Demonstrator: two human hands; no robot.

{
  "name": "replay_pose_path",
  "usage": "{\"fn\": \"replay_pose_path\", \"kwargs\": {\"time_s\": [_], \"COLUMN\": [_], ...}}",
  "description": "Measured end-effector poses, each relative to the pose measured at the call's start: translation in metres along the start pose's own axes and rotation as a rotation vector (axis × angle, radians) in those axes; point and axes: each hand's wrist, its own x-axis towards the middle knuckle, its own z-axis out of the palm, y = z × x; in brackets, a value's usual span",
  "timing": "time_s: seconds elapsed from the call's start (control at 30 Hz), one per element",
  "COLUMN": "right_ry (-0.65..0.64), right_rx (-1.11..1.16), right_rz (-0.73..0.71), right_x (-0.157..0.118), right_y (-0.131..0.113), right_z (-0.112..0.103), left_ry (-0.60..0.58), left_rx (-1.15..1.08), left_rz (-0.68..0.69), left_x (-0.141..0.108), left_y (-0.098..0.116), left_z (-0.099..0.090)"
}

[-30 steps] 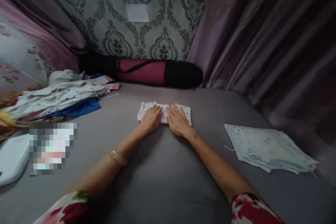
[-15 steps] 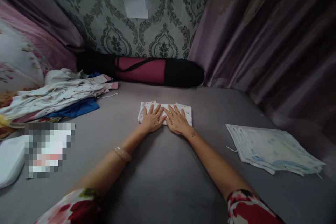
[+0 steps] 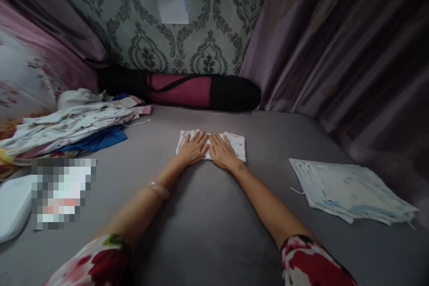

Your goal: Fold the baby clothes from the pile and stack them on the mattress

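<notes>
A small folded white cloth with a fine print [image 3: 239,144] lies flat on the grey sheet [image 3: 208,210], in the middle of the view. My left hand [image 3: 193,148] rests palm down on its left half, fingers extended. On the middle and right part of the cloth lies my right hand [image 3: 221,149], also flat, its fingers pointing away from me. The two hands are side by side, thumbs close together, and cover much of the cloth.
A heap of loose clothes [image 3: 77,120] lies at the left. Flat, stacked light garments [image 3: 351,190] are at the right. A black and maroon bag [image 3: 181,90] lies along the patterned wall, and a white object [image 3: 15,205] sits at the left edge.
My right hand has shifted slightly left, and its fingers are closer together. My left hand's fingers have moved slightly up and right. The cloth has stayed in place.
</notes>
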Motion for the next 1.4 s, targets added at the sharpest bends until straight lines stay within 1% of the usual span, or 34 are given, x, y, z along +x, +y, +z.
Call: {"fn": "replay_pose_path", "kwargs": {"time_s": [0.1, 0.17, 0.23, 0.3, 0.37, 0.5, 0.6, 0.67, 0.73, 0.8, 0.93, 1.07, 1.2, 1.3, 1.4], "right_ry": [-0.013, -0.068, -0.101, -0.096, -0.082, -0.08, -0.095, -0.103, -0.085, -0.057, -0.069, -0.104, -0.048, -0.073, -0.103], "right_rx": [0.028, 0.05, 0.051, 0.027, 0.006, 0.02, 0.043, 0.057, 0.047, 0.015, -0.006, 0.04, 0.024, 0.005, -0.022], "right_rz": [0.006, 0.004, -0.005, -0.014, -0.008, 0.005, 0.001, 0.003, 0.01, 0.024, 0.044, 0.037, 0.104, 0.125, 0.126], "right_x": [0.001, 0.003, 0.003, 0.001, -0.002, -0.006, -0.006, -0.006, -0.009, -0.012, -0.016, -0.017, -0.02, -0.024, -0.025], "right_y": [0.003, 0.007, 0.013, 0.018, 0.022, 0.023, 0.025, 0.03, 0.038, 0.046, 0.055, 0.062, 0.078, 0.088, 0.089], "right_z": [0.002, -0.003, -0.009, -0.013, -0.012, -0.006, -0.008, -0.012, -0.015, -0.014, -0.009, -0.014, -0.016, -0.013, -0.013], "left_ry": [-0.053, -0.081, -0.05, 0.004, 0.016, -0.02, -0.034, -0.023, 0.005, 0.021, -0.026, -0.069, -0.027, -0.007, 0.032], "left_rx": [-0.029, -0.025, 0.015, 0.052, 0.044, -0.018, -0.055, -0.067, -0.06, -0.059, -0.096, -0.146, -0.191, -0.22, -0.263], "left_rz": [-0.013, -0.005, 0.016, 0.018, -0.017, -0.056, -0.042, -0.013, 0.008, -0.007, -0.06, -0.064, -0.105, -0.1, -0.083], "left_x": [0.002, 0.002, 0.0, -0.002, -0.005, -0.006, -0.005, -0.006, -0.009, -0.011, -0.01, -0.011, -0.018, -0.021, -0.022], "left_y": [-0.003, -0.004, -0.006, -0.009, -0.011, -0.015, -0.019, -0.024, -0.031, -0.037, -0.044, -0.049, -0.061, -0.069, -0.071], "left_z": [-0.001, -0.007, -0.013, -0.015, -0.013, -0.005, -0.006, -0.008, -0.008, -0.005, 0.001, -0.002, -0.002, 0.004, 0.008]}}
